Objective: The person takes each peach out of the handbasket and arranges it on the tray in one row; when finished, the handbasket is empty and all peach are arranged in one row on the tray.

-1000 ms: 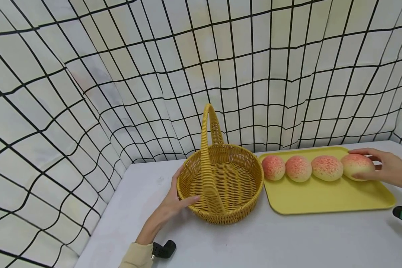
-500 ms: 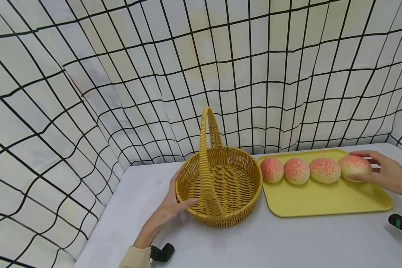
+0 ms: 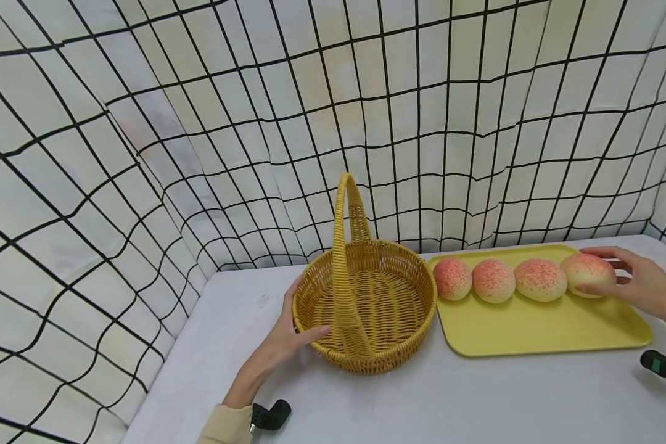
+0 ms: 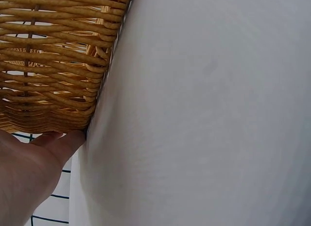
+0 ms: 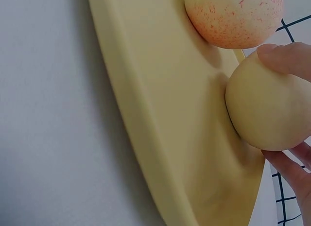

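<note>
My left hand (image 3: 282, 344) grips the left side of a round yellow wicker basket (image 3: 366, 364) with a tall arched handle. Its thumb lies over the rim and its fingers are around the outer wall. In the left wrist view, fingertips press low against the woven side (image 4: 48, 65). At the right end of a yellow tray (image 3: 533, 336), my right hand (image 3: 644, 282) holds a peach (image 3: 585, 271) between thumb and fingers. That peach (image 5: 265, 104) sits close over the tray in the right wrist view. Several peaches stand in a row along the tray's back, this one rightmost.
The basket stands on a white tabletop (image 3: 422, 407), just left of the tray. White cloth walls under black netting (image 3: 422, 123) rise behind and to the left. Black wrist devices show at the left forearm (image 3: 272, 414) and at the right edge.
</note>
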A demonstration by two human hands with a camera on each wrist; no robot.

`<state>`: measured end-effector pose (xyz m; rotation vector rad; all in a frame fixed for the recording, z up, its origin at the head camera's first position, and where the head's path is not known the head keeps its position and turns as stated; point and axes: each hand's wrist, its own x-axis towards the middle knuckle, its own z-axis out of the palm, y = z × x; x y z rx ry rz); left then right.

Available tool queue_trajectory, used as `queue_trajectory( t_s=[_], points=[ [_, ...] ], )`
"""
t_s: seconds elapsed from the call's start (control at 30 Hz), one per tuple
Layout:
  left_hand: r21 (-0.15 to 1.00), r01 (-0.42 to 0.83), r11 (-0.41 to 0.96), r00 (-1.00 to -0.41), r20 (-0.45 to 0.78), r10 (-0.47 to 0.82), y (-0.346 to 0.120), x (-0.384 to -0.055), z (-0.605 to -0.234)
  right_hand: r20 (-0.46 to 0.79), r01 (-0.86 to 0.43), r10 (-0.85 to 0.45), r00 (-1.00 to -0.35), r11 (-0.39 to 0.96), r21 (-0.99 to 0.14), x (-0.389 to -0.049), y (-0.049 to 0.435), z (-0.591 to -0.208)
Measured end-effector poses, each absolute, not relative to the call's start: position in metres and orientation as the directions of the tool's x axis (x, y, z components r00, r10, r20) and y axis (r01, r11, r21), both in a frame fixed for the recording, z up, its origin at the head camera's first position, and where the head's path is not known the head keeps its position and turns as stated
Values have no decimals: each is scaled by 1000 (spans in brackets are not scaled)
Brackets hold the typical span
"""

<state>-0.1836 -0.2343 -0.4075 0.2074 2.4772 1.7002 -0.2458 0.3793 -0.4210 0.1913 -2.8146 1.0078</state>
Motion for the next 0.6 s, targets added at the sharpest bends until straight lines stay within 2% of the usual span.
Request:
queue_trajectory(
  t_s=[0.37,0.6],
  points=[
    [930,28,366,-984,-38,172,-232,-184,-406,237,-177,-25,-971,743,-646,-236,377,-411],
    [936,38,350,-982,-29,185,-232,-186,-408,307,-242,-41,-951,716,-654,-225,361,-394]
  ],
)
